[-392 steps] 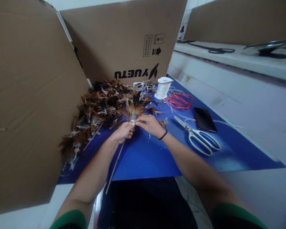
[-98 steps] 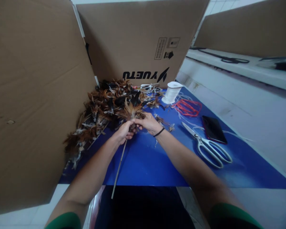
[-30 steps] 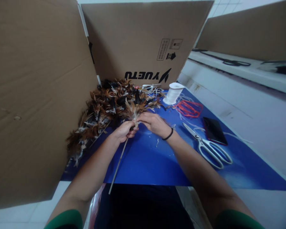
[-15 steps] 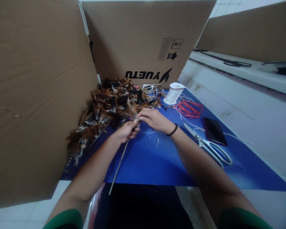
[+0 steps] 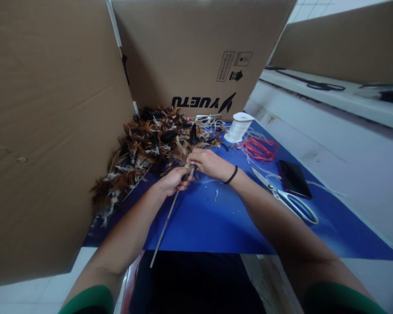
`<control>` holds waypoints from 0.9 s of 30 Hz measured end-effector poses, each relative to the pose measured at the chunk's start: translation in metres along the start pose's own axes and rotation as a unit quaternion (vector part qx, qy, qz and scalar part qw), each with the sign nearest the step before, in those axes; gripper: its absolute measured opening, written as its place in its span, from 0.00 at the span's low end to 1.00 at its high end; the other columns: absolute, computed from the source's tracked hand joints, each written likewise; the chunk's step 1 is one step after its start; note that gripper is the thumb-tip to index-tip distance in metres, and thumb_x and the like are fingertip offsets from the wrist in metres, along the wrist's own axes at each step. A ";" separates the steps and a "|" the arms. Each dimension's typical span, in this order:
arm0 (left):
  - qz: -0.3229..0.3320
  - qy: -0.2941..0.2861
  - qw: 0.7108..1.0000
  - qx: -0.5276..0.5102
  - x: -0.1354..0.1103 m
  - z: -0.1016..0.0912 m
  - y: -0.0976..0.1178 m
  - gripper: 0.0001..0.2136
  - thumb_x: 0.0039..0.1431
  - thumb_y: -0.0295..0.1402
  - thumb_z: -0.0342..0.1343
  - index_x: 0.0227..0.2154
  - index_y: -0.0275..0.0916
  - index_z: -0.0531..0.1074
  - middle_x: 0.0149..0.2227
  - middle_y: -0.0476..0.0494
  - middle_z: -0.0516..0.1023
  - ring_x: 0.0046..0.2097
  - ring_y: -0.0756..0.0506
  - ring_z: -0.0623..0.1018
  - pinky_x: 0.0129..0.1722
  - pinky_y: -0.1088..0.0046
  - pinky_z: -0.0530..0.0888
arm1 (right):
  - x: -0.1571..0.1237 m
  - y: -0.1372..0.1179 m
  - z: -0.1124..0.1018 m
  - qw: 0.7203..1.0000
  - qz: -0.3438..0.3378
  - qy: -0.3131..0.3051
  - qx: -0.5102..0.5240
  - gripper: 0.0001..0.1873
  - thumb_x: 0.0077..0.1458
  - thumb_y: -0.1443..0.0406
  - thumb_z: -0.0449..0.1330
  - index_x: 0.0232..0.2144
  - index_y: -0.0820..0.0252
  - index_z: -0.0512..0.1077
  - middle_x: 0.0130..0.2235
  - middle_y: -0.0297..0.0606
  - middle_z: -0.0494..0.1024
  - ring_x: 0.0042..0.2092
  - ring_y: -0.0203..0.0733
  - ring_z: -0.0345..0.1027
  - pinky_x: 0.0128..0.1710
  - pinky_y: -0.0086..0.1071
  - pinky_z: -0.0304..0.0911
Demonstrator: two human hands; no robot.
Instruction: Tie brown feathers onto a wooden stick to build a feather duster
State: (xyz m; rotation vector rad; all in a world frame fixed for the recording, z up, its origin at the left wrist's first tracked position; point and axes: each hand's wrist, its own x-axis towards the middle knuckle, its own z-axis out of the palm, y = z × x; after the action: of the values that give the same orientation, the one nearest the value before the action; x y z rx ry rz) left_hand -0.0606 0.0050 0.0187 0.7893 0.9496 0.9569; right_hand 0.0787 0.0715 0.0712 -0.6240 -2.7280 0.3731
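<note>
A thin stick (image 5: 163,230) slants down past the table's front edge from under my left hand (image 5: 175,179), whose fingers are wrapped round its upper end. Brown feathers (image 5: 180,151) stick out beyond my fingers at that end. My right hand (image 5: 207,163) is bent over the feather bases with thumb and fingers pinched together, touching the left hand's work. What exactly the right fingertips pinch is partly hidden, but it lies at the feathers' pale lower ends. Just behind both hands spreads a heap of brown and black feathers (image 5: 140,144).
To the right are a spool of white string (image 5: 238,129), a bundle of red cord (image 5: 258,149), scissors (image 5: 284,196) and a dark phone (image 5: 294,179) on the blue table (image 5: 209,231). Cardboard panels (image 5: 190,52) stand at the back and left.
My right hand has shifted slightly left and its fingers have curled more over the feather bases. The left hand keeps its hold on the stick.
</note>
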 end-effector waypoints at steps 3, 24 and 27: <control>-0.005 -0.013 1.000 -0.002 0.002 -0.002 -0.001 0.02 0.54 0.29 0.46 0.29 0.37 0.61 0.21 0.51 0.63 0.14 0.59 0.51 0.12 0.85 0.46 | 0.000 0.003 0.003 1.000 -0.009 0.006 0.000 0.10 0.54 0.74 0.50 0.29 0.64 0.71 0.29 0.37 0.67 0.30 0.33 0.58 0.32 0.26 0.53; 0.010 -0.022 0.999 -0.026 0.001 -0.004 -0.001 0.07 0.59 0.36 0.47 0.31 0.38 0.59 0.21 0.53 0.62 0.15 0.59 0.50 0.12 0.87 0.47 | -0.001 0.003 0.009 0.994 0.017 0.104 -0.025 0.10 0.54 0.71 0.54 0.39 0.61 0.69 0.38 0.39 0.73 0.39 0.39 0.66 0.39 0.30 0.60; 0.013 -0.016 0.999 -0.031 0.001 -0.004 -0.001 0.07 0.59 0.36 0.47 0.30 0.38 0.58 0.21 0.52 0.62 0.15 0.59 0.50 0.12 0.87 0.46 | -0.010 0.002 0.012 0.973 0.048 0.223 -0.044 0.14 0.55 0.67 0.56 0.45 0.61 0.67 0.43 0.43 0.73 0.43 0.43 0.67 0.42 0.34 0.62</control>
State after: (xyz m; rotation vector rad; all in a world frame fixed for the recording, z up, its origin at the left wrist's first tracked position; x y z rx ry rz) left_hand -0.0635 0.0060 0.0163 0.7644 0.8810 0.9888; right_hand 0.0835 0.0667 0.0570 -0.7616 -2.2983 0.1141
